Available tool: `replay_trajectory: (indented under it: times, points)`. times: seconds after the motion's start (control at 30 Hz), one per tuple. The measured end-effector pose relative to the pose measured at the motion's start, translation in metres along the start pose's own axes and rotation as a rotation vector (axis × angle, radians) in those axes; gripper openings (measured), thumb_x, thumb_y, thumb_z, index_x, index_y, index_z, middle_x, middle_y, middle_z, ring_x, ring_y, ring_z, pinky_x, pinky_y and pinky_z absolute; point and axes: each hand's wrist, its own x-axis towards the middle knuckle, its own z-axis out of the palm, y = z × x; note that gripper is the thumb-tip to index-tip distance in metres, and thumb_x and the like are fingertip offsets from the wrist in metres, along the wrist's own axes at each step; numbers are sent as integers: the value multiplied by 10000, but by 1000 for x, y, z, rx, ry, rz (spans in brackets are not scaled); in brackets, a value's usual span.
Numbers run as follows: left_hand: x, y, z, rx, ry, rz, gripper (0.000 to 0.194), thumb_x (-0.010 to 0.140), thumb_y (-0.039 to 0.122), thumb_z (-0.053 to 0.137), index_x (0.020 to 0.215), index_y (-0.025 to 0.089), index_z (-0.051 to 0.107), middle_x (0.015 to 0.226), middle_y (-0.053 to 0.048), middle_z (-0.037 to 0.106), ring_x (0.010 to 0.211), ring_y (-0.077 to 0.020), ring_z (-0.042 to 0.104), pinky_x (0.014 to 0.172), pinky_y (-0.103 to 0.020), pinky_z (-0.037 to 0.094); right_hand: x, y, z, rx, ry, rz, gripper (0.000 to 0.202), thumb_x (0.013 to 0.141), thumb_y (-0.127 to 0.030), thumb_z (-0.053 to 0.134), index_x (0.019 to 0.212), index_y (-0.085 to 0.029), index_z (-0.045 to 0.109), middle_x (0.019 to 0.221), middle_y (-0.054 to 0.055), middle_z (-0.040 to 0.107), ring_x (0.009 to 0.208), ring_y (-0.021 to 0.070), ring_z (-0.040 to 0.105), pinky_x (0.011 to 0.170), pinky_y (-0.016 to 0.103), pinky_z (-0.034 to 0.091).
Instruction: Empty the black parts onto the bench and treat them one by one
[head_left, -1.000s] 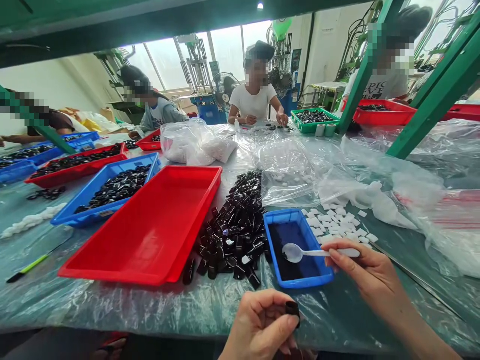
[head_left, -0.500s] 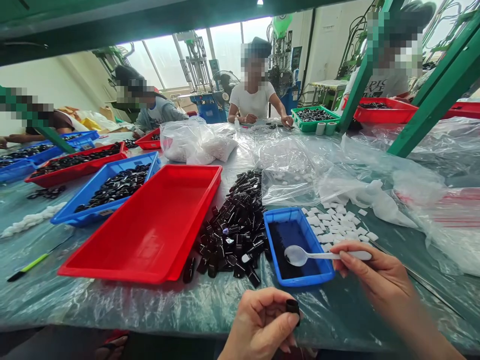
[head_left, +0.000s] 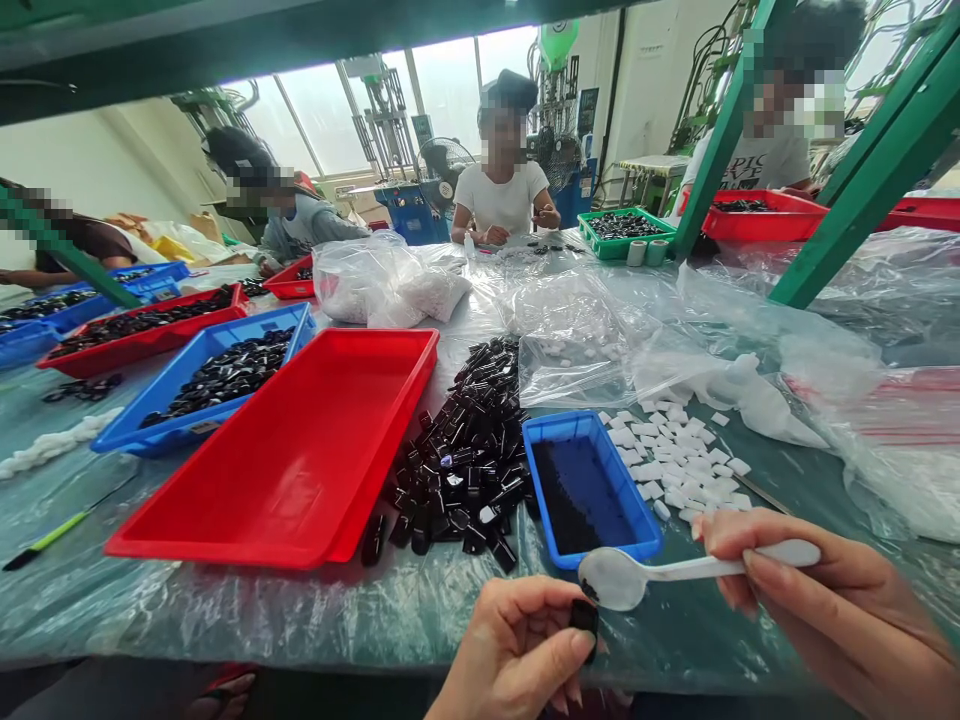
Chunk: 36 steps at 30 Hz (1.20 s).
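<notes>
Near the table's front edge, my left hand (head_left: 517,645) pinches a small black cap (head_left: 583,628) between thumb and fingertips. My right hand (head_left: 817,585) grips the handle of a white plastic spoon (head_left: 615,580), its bowl just above the cap. A few dark grains cling to the left edge of the bowl. Beyond the spoon stands a small blue tray (head_left: 646,520) with a layer of black granules (head_left: 566,495) mostly along its left and lower side. Left of this tray lies a heap of glossy black caps (head_left: 472,450). White pads (head_left: 682,455) are scattered to its right.
A large red tray (head_left: 285,450) stands left of the heap, beside a blue tray (head_left: 112,435) of black pieces. Clear plastic bags (head_left: 577,320) lie farther back. Green posts (head_left: 862,170) rise at the right. Co-workers, one person (head_left: 499,195) opposite, sit around the table.
The spoon has left the small blue tray and come toward me, to just over the cap in my left hand. My right hand moved nearer and rightward. The left hand stayed almost still.
</notes>
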Motion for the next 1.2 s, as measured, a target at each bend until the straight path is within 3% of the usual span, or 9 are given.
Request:
replay_trajectory:
  times: [0.17,0.3,0.4,0.5,0.57,0.63,0.8,1.0,1.2]
  points:
    - [-2,-5,-3,-18,-15,10,329,733,401,733,935,145,685,630,-20,626,427,-43,522,402,-112,425,-4,-5,-4,-108,-133,-37,152,829,-285,588,912,-290,715,582,28,599,681,225,645,531,249,530]
    - [-1,-3,-1,-32,-31,13,335,723,387,745,934,137,674,630,-26,636,413,-36,507,396,-110,418,-3,-12,-1,-193,-179,-116,179,857,-254,551,949,-317,690,611,4,628,627,186,640,535,238,520]
    - [0,0,1,-48,-47,12,336,709,392,755,900,127,678,612,-21,625,399,-30,494,383,-102,404,-5,-14,-1,-301,-183,-181,184,866,-255,534,965,-335,667,648,0,649,798,209,663,563,222,522]
    - [1,1,1,-47,-49,8,334,715,399,748,899,128,680,597,-8,609,398,-26,487,380,-94,393,-12,-14,-1,-452,-129,-205,140,839,-311,575,938,-364,658,786,-24,670,988,200,630,814,225,525]
    - [0,0,0,-28,-63,7,324,726,412,734,863,123,687,600,-7,600,401,-24,487,381,-94,390,-17,-14,2,-504,-48,-176,109,809,-364,616,908,-372,662,864,-44,667,1035,198,607,1031,265,399]
    - [0,-1,0,-9,-72,5,319,736,422,723,822,116,690,601,-6,589,407,-23,486,386,-95,391,-21,-16,7,-476,-13,-162,112,809,-386,616,910,-371,662,865,-50,655,990,205,618,1116,321,298]
    - [0,1,1,-16,-58,-12,313,732,413,729,835,119,691,586,7,568,412,-23,480,390,-96,392,-19,-21,11,-463,-81,-226,130,854,-320,573,963,-359,631,861,-51,619,884,185,623,1138,361,277]
    - [-1,2,0,-2,-54,-22,325,729,420,729,835,115,698,591,-3,588,415,-28,493,384,-94,391,-8,-11,-12,-584,-280,-366,262,825,-236,570,1060,-352,591,828,-28,638,866,201,653,1092,374,347]
    - [-1,1,2,-22,-39,-14,321,715,416,742,837,122,699,573,3,590,401,-30,494,375,-94,388,-7,-14,-10,-554,-310,-365,241,797,-205,580,996,-334,625,763,-4,634,721,198,641,1036,389,407]
